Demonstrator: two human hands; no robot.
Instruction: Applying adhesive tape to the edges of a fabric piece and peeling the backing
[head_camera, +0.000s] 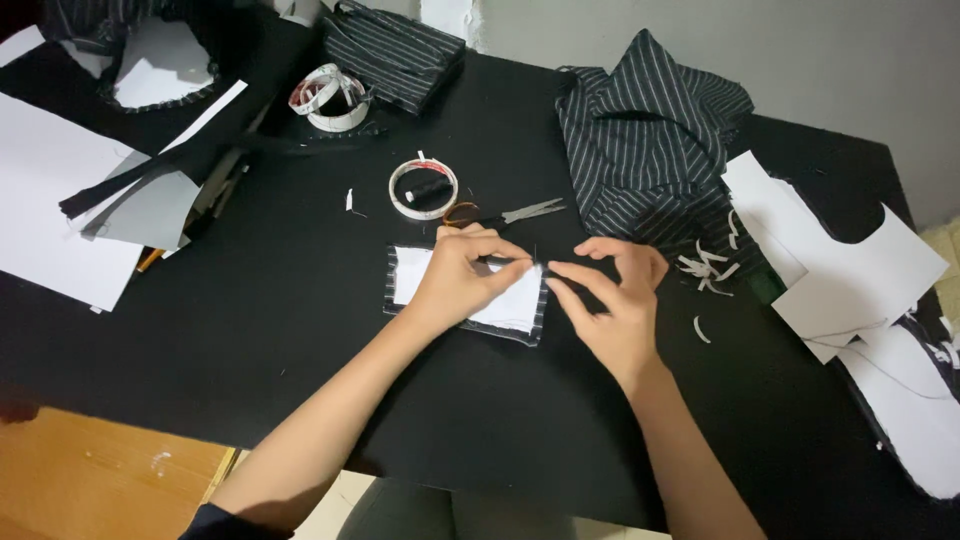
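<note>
A small rectangular fabric piece (412, 278), white on top with a dark striped border, lies flat on the black table (250, 330). My left hand (458, 280) rests on it, thumb and forefinger pinched near its right edge, perhaps on a pin or needle, too small to tell. My right hand (612, 305) is just right of the piece, fingertips pinching at the same edge. Both hands nearly meet there.
Scissors (520, 212) and a tape roll with a black thread spool (423, 187) lie just behind the piece. A measuring tape (328, 97), folded striped fabric (395, 50), a crumpled striped cloth (650, 140), white paper patterns (850, 260) and paper sheets (50, 200) surround it. Small white scraps (708, 268) lie right.
</note>
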